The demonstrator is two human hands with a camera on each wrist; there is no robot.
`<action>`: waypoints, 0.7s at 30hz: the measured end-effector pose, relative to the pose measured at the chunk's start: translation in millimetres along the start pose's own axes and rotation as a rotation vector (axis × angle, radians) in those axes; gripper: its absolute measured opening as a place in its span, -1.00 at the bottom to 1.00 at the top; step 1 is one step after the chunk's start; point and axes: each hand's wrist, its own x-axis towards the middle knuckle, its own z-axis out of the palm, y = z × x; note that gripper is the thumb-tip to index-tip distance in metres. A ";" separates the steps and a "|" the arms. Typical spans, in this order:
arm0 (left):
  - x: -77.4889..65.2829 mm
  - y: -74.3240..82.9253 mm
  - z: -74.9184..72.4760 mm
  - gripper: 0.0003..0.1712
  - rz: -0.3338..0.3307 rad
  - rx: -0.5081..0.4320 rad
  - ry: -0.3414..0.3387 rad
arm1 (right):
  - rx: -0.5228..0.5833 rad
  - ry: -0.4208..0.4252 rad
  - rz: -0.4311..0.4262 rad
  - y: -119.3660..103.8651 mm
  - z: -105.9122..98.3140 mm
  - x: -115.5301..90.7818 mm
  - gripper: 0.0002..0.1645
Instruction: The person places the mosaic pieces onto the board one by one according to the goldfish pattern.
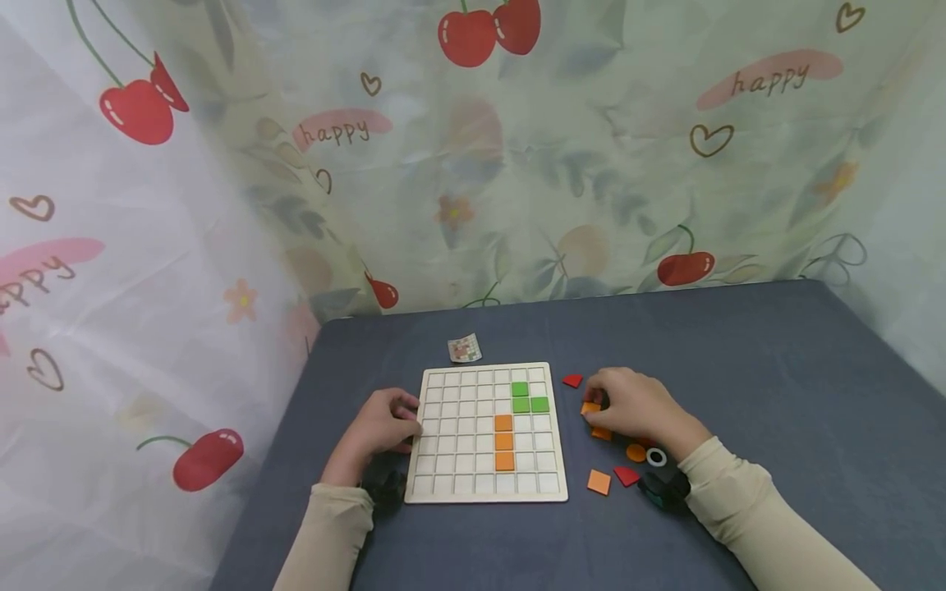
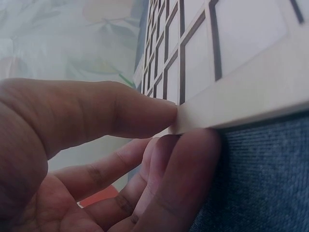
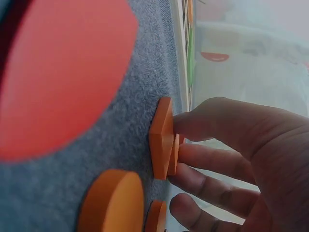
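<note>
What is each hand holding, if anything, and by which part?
Left hand: grid board, by its left edge. Right hand: an orange tile, apparently by its edges.

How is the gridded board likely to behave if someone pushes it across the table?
The gridded board is probably stiff, as its rim runs straight. It would probably slide flat rather than tip, being broad and thin. The orange tiles and green tiles on it may ride along, since raised grid lines seem to border their cells.
</note>
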 end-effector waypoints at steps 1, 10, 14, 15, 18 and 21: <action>0.2 0.0 0.0 -0.55 -0.001 0.000 0.000 | -0.006 0.002 0.000 -0.4 0.0 1.2 -0.87; -0.7 1.6 0.7 -0.55 -0.004 -0.006 -0.003 | -0.007 0.057 -0.073 -15.9 0.5 8.1 -0.83; -2.7 1.4 0.3 -0.55 0.000 -0.012 0.000 | 0.011 0.048 -0.138 -37.5 3.1 14.8 -0.81; -3.1 1.1 0.1 -0.55 0.001 -0.015 -0.001 | 0.013 0.040 -0.155 -43.9 4.6 17.1 -0.81; -3.5 0.8 0.2 -0.54 0.004 -0.021 -0.005 | 0.010 0.016 -0.197 -62.1 10.8 24.9 -0.80; -3.4 1.4 0.9 -0.54 0.009 -0.017 -0.009 | 0.015 -0.011 -0.238 -77.9 19.3 33.2 -0.80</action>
